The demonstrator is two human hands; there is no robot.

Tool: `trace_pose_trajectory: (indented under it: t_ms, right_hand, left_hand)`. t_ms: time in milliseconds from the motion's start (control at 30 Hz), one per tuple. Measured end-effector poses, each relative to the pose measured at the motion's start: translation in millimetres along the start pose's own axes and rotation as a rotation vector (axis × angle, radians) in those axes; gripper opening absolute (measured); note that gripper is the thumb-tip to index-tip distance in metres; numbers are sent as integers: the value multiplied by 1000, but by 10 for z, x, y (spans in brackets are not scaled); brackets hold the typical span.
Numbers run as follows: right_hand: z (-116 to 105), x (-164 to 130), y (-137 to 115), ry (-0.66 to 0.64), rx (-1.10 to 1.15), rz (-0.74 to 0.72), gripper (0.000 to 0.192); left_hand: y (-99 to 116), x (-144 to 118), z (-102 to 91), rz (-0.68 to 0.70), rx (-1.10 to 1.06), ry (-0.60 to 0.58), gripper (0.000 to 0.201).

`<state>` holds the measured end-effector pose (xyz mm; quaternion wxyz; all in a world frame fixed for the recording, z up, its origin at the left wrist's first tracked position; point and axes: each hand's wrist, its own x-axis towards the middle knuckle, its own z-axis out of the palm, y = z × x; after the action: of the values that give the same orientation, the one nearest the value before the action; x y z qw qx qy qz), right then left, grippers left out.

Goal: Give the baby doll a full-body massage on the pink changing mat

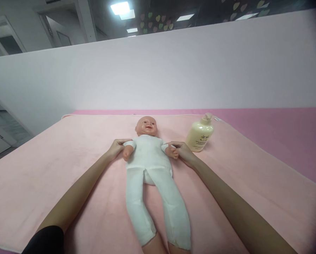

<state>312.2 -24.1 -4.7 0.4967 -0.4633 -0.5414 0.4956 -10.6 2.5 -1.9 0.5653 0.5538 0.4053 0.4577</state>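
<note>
A baby doll (149,165) in a white bodysuit and white trousers lies on its back on a pale pink blanket (68,158), head away from me. My left hand (116,148) grips the doll's upper arm at its short white sleeve. On the other side my right hand (181,151) closes around the doll's other arm next to its small hand. Both my forearms stretch along the doll's sides.
A cream pump bottle (200,134) stands on the blanket just right of the doll's shoulder, close to my right hand. A brighter pink surface (292,134) continues to the right. A white partition wall (173,70) runs behind the blanket's far edge.
</note>
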Motion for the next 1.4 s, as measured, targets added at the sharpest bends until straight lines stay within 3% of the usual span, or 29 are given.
trace_pose_trajectory:
  t_ms: [167, 300, 633, 967, 1400]
  right_hand:
    - [-22, 46, 87, -19, 54, -4, 28]
    - [-29, 33, 77, -24, 34, -4, 24]
    - [2, 30, 32, -34, 55, 54, 42]
    - [39, 21, -13, -27, 63, 76, 49]
    - [21, 53, 44, -28, 74, 74, 47]
  left_hand:
    - [56, -33, 53, 66, 36, 16, 22]
    - [83, -23, 76, 58, 28, -4, 29]
    - [33, 21, 107, 36, 7, 48, 40]
    - [-30, 86, 96, -4, -19, 113, 46]
    - [59, 0, 104, 35, 31, 24, 37]
